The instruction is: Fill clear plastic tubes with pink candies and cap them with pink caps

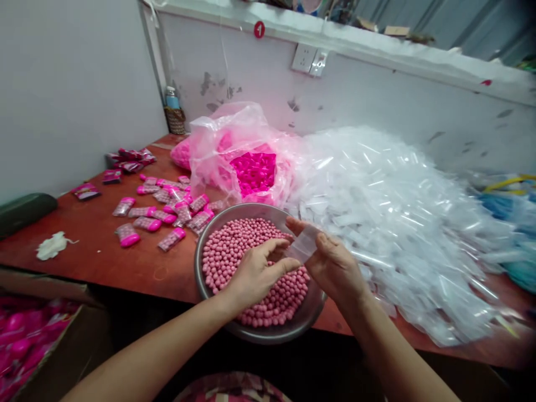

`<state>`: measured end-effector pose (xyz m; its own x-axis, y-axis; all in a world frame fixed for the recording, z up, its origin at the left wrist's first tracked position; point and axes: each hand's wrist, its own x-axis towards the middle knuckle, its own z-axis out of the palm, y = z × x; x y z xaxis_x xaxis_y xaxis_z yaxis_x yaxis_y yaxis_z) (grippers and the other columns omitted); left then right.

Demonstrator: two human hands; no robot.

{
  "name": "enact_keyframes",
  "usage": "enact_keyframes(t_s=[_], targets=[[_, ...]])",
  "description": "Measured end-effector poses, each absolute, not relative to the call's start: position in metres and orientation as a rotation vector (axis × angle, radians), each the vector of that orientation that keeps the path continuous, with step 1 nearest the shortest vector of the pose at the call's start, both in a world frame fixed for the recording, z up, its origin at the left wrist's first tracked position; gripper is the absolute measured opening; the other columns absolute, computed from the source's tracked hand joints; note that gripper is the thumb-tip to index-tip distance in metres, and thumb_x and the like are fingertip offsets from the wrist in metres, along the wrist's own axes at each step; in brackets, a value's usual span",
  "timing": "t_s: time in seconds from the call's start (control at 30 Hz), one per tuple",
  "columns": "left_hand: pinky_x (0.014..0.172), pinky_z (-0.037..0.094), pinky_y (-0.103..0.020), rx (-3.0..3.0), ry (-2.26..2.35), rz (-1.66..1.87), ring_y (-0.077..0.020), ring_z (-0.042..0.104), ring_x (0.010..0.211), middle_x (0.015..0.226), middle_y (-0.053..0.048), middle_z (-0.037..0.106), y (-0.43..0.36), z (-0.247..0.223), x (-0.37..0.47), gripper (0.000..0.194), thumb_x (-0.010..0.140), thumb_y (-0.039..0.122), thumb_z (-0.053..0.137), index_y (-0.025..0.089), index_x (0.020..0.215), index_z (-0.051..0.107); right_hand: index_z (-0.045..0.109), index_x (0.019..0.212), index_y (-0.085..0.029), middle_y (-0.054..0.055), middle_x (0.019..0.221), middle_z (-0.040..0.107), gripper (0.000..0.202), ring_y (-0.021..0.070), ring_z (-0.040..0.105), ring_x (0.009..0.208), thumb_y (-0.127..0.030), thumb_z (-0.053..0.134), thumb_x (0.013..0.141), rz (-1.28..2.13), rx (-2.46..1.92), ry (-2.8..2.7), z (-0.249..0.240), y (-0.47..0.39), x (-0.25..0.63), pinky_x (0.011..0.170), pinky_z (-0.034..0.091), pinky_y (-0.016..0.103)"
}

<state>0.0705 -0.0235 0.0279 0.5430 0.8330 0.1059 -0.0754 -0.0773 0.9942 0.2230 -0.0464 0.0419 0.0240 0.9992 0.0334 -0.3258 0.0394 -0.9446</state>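
Where round pink beads (226, 251) lay: one grey metal bowl (272, 334)
Right hand (337, 262): pinched one clear plastic sleeve (303, 245)
Left hand (256, 273): fingers parted at its edge

Left hand (256, 272) beside right hand (336, 264)

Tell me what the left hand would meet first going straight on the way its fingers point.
Most likely the clear plastic container held in the right hand. The left hand looks right at its edge, possibly touching, though depth is unclear.
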Motion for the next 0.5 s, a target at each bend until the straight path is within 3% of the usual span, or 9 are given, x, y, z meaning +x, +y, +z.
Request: enact_keyframes(t_s=[0.1, 0.27, 0.4, 0.5], targets=[[0.068, 0.049, -0.026, 1.458, 0.696, 0.842, -0.0166, 0.062, 0.074, 0.083, -0.005, 0.067, -0.022, 0.027, 0.063, 0.020, 0.082, 0.027, 0.054, 0.013, 0.092, 0.064, 0.065, 0.102, -0.020, 0.007, 0.119, 0.060, 0.033, 0.0250, 0.052, 0.112, -0.043, 0.058, 0.079, 1.313, -0.962, -0.943, 0.038, -0.036, 0.208, 0.096, 0.040, 0.040], [0.063, 0.046, -0.024, 1.560, 0.813, 0.802, -0.0157, 0.060, 0.069, 0.073, -0.004, 0.066, -0.026, 0.023, 0.045, 0.015, 0.077, 0.025, 0.058, 0.013, 0.078, 0.066, 0.066, 0.087, -0.020, 0.003, 0.096, 0.069, 0.025, 0.0200, 0.062, 0.096, -0.043, 0.061, 0.077, 1.230, -0.918, -0.691, 0.038, -0.016, 0.211, 0.083, 0.050, 0.034], [0.064, 0.048, -0.024, 1.488, 0.858, 0.872, -0.0155, 0.060, 0.072, 0.078, -0.004, 0.065, -0.024, 0.015, 0.033, 0.017, 0.077, 0.026, 0.058, 0.013, 0.084, 0.065, 0.064, 0.090, -0.019, 0.005, 0.087, 0.071, 0.027, 0.0187, 0.067, 0.078, -0.042, 0.063, 0.076, 1.320, -0.981, -0.676, 0.041, -0.012, 0.217, 0.070, 0.053, 0.031], [0.064, 0.050, -0.026, 1.373, 0.873, 0.900, -0.0165, 0.061, 0.074, 0.086, -0.005, 0.064, -0.012, 0.013, 0.028, 0.025, 0.078, 0.030, 0.055, 0.013, 0.095, 0.062, 0.062, 0.093, -0.019, 0.006, 0.091, 0.070, 0.029, 0.0198, 0.066, 0.084, -0.043, 0.060, 0.078, 1.384, -0.960, -0.695, 0.039, -0.014, 0.211, 0.075, 0.052, 0.033]])
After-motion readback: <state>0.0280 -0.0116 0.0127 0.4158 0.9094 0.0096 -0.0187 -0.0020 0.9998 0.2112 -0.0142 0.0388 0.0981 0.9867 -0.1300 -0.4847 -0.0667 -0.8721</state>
